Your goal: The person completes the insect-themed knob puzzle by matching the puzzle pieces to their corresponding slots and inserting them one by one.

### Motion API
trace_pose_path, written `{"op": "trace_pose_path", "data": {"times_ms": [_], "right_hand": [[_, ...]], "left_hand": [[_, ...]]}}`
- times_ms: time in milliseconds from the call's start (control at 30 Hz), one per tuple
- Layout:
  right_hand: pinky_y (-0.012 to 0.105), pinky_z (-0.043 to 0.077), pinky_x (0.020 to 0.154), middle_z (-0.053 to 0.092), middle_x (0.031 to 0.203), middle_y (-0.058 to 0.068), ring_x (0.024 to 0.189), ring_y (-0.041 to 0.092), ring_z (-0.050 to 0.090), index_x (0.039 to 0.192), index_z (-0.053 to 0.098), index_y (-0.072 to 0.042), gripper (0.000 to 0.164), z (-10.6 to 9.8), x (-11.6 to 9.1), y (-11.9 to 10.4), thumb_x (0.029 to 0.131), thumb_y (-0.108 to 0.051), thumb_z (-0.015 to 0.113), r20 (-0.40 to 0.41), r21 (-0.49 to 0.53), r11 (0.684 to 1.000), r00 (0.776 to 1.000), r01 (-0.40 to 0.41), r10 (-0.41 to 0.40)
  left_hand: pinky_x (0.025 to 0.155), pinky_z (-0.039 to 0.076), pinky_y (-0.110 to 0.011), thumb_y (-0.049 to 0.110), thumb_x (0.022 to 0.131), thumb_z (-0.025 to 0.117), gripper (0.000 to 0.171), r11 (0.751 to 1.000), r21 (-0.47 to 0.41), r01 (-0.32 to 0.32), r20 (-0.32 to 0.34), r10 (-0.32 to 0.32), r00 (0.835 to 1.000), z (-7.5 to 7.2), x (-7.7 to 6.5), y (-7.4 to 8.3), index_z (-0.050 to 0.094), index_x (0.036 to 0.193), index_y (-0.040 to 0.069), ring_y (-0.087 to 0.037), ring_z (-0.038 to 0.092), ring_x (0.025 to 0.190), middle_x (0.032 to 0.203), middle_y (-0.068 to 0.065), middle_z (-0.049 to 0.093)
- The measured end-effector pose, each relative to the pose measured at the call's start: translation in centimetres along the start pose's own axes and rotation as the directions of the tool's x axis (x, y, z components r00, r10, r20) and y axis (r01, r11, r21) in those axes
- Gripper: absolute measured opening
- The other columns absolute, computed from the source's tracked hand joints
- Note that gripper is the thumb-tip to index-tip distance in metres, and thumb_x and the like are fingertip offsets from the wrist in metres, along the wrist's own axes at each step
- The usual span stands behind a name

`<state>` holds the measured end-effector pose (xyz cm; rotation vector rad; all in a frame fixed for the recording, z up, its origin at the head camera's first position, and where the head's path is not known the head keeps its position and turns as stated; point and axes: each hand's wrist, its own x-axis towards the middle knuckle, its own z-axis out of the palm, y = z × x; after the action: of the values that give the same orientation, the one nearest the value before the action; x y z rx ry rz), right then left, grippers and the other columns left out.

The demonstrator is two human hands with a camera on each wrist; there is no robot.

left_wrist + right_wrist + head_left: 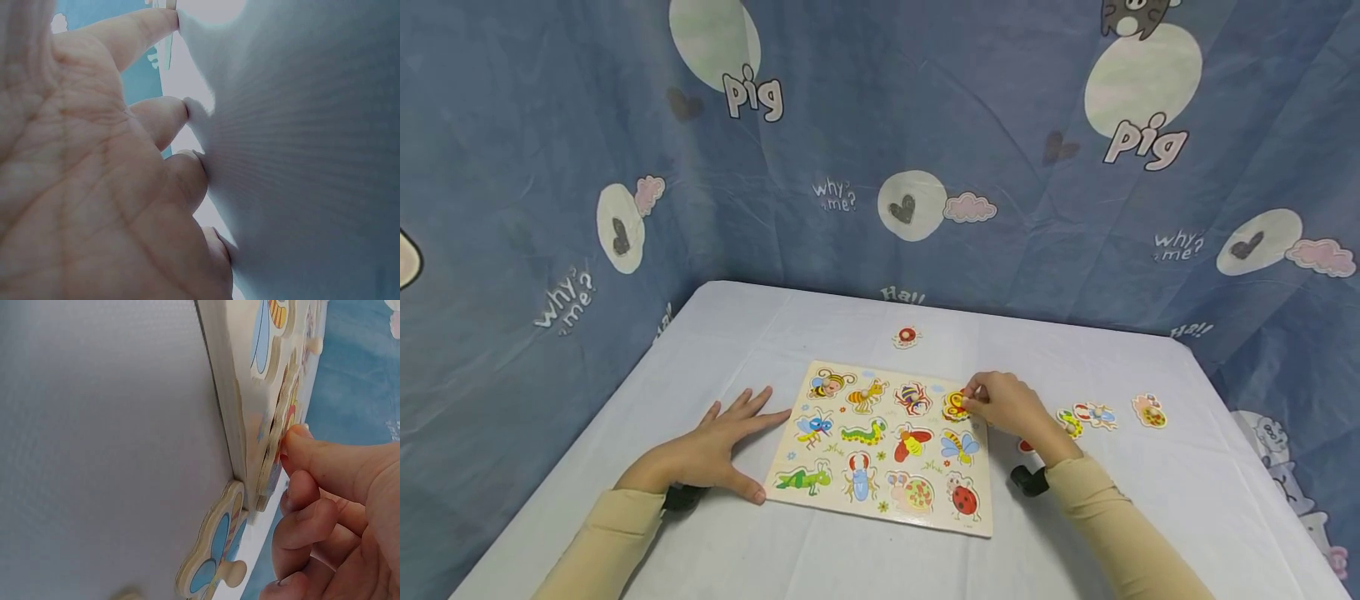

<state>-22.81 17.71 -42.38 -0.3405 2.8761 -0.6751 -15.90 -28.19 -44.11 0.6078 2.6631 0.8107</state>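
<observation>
A wooden insect puzzle board [842, 419] lies on the white table, printed with rows of bugs. My right hand [1003, 408] is over its far right corner, thumb and fingertips pinching a butterfly puzzle piece [953, 406]. In the right wrist view that butterfly sits tilted at its recess, its edge standing above the board's face. My left hand [711, 446] rests palm down on the table with fingers spread, index fingertip and thumb right at the board's left edge. A blue-winged puzzle piece [219, 550] with a knob lies against the board's side in the right wrist view.
A ladybug piece [907, 336] lies beyond the board. To the right are a caterpillar piece [1070, 424], a beetle piece [1095, 415] and a snail piece [1150, 411]. A red piece [1026, 447] is partly hidden by the right wrist. Behind the table hangs a blue curtain [820, 250].
</observation>
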Motion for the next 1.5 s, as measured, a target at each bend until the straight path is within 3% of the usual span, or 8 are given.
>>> {"op": "trace_pose_path", "data": {"times_ms": [967,1500], "right_hand": [[0.029,0.035,0.059,0.055,0.072,-0.001,0.064,0.015,0.048,0.095,0.071,-0.014,0.012,0.32,-0.30,-0.75,0.101,-0.022,0.077,-0.008,-0.026,0.999,0.999,0.041,-0.042],[0.029,0.039,0.059,0.061,0.074,-0.001,0.065,0.015,0.052,0.097,0.073,-0.013,0.010,0.32,0.03,-0.62,0.100,-0.021,0.077,0.000,-0.029,0.999,1.000,0.031,-0.031]], "left_hand": [[0.122,-0.005,-0.084,0.055,0.061,0.101,0.121,1.000,0.007,0.001,0.003,-0.001,1.000,0.09,0.05,-0.02,0.047,0.164,0.025,-0.057,0.002,0.164,0.180,-0.022,0.014],[0.122,-0.006,-0.084,0.055,0.060,0.101,0.121,1.000,0.011,0.003,-0.001,-0.003,1.000,0.20,0.17,-0.21,0.047,0.164,0.026,-0.056,0.001,0.165,0.180,-0.022,0.014]]}}
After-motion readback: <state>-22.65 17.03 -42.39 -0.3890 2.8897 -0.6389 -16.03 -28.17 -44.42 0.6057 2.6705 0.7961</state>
